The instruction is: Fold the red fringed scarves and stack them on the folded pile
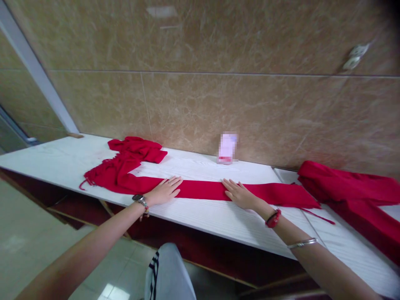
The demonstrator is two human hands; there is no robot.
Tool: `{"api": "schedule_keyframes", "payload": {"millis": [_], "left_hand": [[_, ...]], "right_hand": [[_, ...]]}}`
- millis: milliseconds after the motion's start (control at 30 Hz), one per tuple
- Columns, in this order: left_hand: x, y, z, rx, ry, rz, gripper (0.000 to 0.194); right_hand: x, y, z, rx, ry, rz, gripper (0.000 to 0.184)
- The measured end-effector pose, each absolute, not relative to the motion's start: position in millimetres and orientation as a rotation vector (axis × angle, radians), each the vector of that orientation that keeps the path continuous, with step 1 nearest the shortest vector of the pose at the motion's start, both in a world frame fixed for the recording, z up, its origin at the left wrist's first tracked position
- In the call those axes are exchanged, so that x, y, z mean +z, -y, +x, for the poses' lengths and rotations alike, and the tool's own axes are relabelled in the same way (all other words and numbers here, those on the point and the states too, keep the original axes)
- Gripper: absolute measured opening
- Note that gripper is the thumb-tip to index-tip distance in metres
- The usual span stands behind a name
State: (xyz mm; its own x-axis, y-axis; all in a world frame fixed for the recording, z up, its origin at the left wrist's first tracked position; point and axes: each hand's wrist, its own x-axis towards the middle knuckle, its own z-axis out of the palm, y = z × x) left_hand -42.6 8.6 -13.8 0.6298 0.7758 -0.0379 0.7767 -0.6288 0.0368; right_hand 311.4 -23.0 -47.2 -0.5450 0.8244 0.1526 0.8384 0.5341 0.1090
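Observation:
A long red scarf (pixel 203 190) lies in a narrow, flat strip along the white counter. My left hand (pixel 164 191) rests flat on it left of the middle, fingers stretched out. Farther right, my right hand (pixel 239 193) presses on the same strip, palm down with its fingers extended. Neither hand grips anything. The strip's left end runs into a crumpled bunch of red cloth with fringe (pixel 103 173). Its right end lies flat, with a thin red strand (pixel 318 215) trailing from it.
Another red cloth (pixel 350 187) lies folded at the counter's right end. A pixelated upright object (pixel 227 148) stands against the tan marbled wall (pixel 200 108). The white counter (pixel 200 212) has dark open shelves below. A wall socket (pixel 356 56) is at upper right.

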Motion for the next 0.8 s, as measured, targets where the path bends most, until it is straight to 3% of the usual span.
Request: {"api": "schedule_keyframes", "payload": {"millis": [200,400,667,800], "left_hand": [[-5.3,-14.6,13.9,0.106,-1.472,2.681,0.047],[-21.4,-3.0,91.2,0.223,-1.197,2.856,0.050],[-27.9,-7.5,84.5,0.129,-1.185,2.927,0.048],[-27.6,-8.7,86.5,0.106,-1.195,2.937,0.048]], "right_hand": [[-44.4,29.1,332.7,-0.166,2.527,-1.668,0.047],[-34.4,39.0,310.9,-0.161,2.594,-1.596,0.048],[-31.6,63.2,410.1,-0.522,2.515,-1.822,0.042],[-32.1,73.1,461.5,-0.541,2.480,-1.929,0.042]]}}
